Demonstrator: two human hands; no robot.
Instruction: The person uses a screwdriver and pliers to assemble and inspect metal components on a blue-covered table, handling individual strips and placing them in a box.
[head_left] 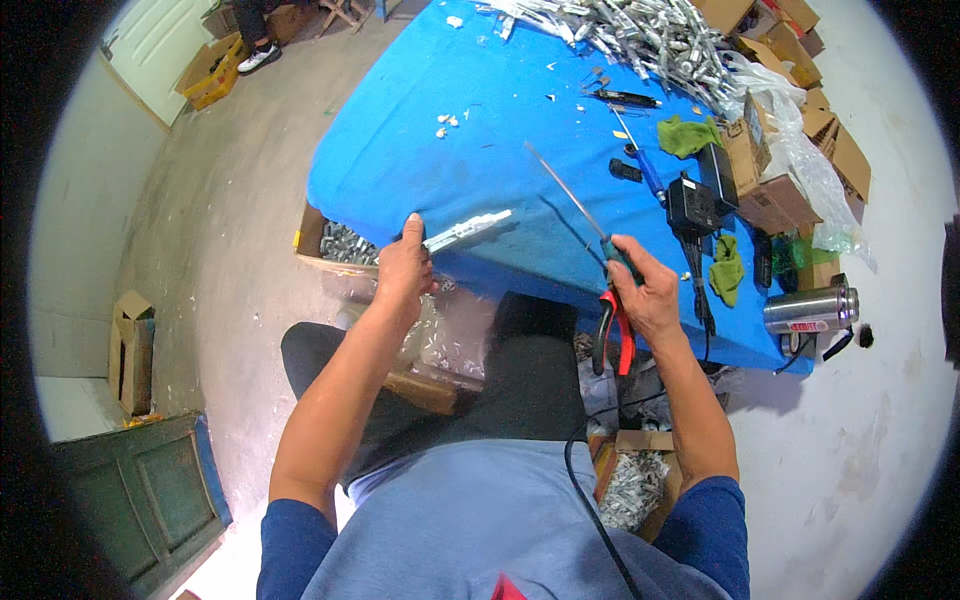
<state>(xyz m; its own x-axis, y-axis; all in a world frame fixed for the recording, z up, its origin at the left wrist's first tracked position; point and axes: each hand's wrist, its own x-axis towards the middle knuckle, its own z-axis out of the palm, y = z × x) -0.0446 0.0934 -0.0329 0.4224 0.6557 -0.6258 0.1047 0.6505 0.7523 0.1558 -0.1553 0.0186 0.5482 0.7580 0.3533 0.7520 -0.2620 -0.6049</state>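
My left hand [402,265] is closed around one end of a slim white-and-silver metal part [467,230], held over the near edge of the blue-covered table [430,130]. Its far end points to the right. In my right hand [648,290] is a screwdriver [566,190] with a long thin shaft and a dark green handle. The shaft slants up and left, its tip apart from the metal part. Pliers with red and black handles [625,345] hang below the same hand, which hides their jaws.
A heap of similar metal parts [640,40] covers the table's far end. To the right lie a blue-handled screwdriver [648,172], a black power adapter [690,205], green cloths [726,272] and a steel flask [810,310]. A box of small grey pieces [345,245] stands below the left edge.
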